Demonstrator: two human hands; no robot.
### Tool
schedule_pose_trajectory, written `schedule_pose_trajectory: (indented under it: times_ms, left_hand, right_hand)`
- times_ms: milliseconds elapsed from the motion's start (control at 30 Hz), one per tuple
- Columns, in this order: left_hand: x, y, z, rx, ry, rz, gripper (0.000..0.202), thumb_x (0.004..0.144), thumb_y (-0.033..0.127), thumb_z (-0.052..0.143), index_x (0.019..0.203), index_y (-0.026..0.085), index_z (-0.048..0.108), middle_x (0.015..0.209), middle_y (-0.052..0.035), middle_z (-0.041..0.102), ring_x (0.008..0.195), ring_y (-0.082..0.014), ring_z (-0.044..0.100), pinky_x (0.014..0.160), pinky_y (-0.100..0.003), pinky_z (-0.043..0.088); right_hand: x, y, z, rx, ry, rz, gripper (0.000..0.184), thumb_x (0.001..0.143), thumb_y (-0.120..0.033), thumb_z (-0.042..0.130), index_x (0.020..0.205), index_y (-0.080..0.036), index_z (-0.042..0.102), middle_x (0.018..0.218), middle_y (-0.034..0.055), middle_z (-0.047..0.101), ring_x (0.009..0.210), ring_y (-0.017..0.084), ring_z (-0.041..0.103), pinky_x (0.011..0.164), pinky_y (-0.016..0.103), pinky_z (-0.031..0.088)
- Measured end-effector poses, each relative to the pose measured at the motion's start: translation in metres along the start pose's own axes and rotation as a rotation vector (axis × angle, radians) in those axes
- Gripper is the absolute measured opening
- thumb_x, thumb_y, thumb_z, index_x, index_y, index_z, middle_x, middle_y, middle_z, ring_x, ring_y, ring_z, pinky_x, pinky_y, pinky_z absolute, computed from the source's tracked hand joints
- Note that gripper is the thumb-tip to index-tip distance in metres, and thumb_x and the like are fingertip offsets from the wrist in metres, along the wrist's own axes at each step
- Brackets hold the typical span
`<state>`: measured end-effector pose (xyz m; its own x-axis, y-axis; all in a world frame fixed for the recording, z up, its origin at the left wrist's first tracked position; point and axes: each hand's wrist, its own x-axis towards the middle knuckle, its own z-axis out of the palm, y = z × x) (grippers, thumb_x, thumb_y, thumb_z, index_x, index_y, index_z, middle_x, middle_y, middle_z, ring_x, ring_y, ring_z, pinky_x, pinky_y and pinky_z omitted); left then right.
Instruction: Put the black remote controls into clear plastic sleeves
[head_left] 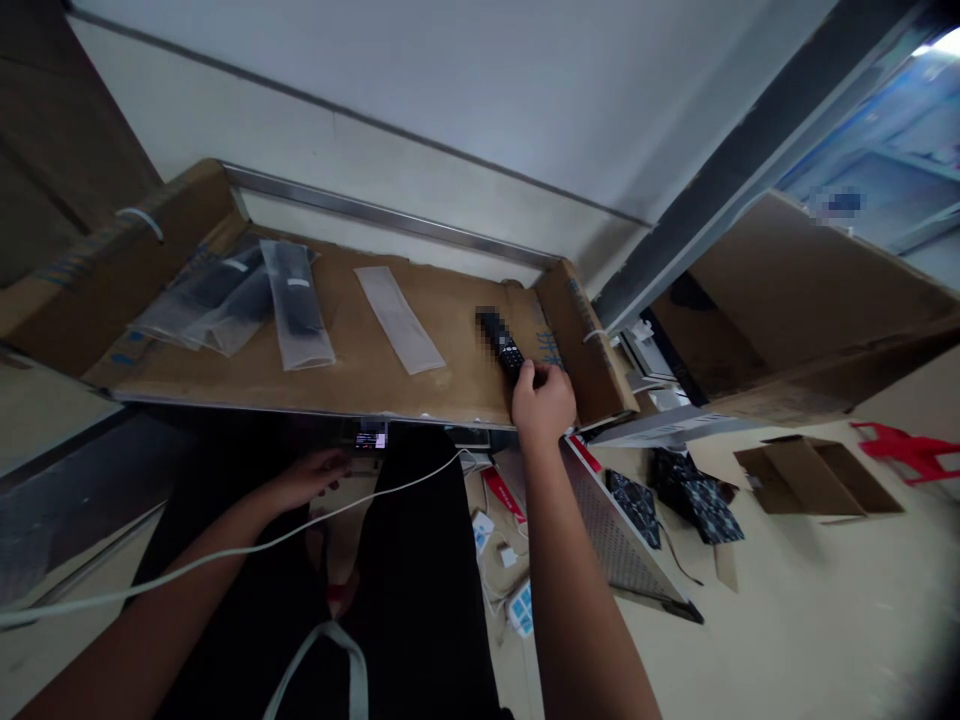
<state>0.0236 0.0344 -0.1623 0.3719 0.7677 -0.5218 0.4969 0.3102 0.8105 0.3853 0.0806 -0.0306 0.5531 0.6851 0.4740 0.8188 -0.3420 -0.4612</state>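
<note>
My right hand (546,400) is closed on the near end of a black remote control (511,355), which lies at the right of a cardboard-lined shelf (345,375). Part of the remote is blurred. To its left lies a flat, whitish plastic sleeve (399,320) that looks empty. Farther left, a clear sleeve (296,305) holds a dark remote, and more sleeved dark items (217,295) overlap beside it. Below the shelf edge, my left hand (311,480) hangs over my lap with its fingers loosely apart, holding nothing visible.
Raised cardboard sides (592,345) bound the shelf. A white cable (300,530) crosses above my lap. Under the shelf is a small lit screen (370,437). Power strips (520,608), dark patterned bags (694,495) and an open cardboard box (817,478) are on the floor. A large carton (810,310) stands right.
</note>
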Motion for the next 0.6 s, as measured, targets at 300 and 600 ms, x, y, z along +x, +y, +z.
schedule_pose_trajectory:
  times_ms: [300, 600]
  left_hand:
    - [0.007, -0.005, 0.004, 0.066, -0.003, 0.034, 0.063, 0.073, 0.078, 0.057, 0.095, 0.019, 0.066, 0.099, -0.0098, 0.071, 0.085, -0.0271, 0.067, 0.078, -0.038, 0.051]
    - [-0.018, 0.017, -0.008, 0.021, 0.164, 0.125, 0.068, 0.074, 0.085, 0.054, 0.095, 0.022, 0.069, 0.099, -0.0097, 0.074, 0.094, -0.03, 0.066, 0.086, -0.039, 0.053]
  right_hand:
    - [-0.002, 0.001, 0.0, 0.038, 0.016, -0.008, 0.031, 0.096, -0.041, 0.051, 0.094, -0.018, 0.072, 0.093, 0.0102, 0.072, 0.087, 0.026, 0.065, 0.076, 0.033, 0.04]
    - [-0.003, 0.002, -0.001, 0.064, 0.029, 0.019, 0.031, 0.094, -0.041, 0.051, 0.09, -0.019, 0.071, 0.089, 0.0092, 0.071, 0.084, 0.026, 0.064, 0.075, 0.034, 0.04]
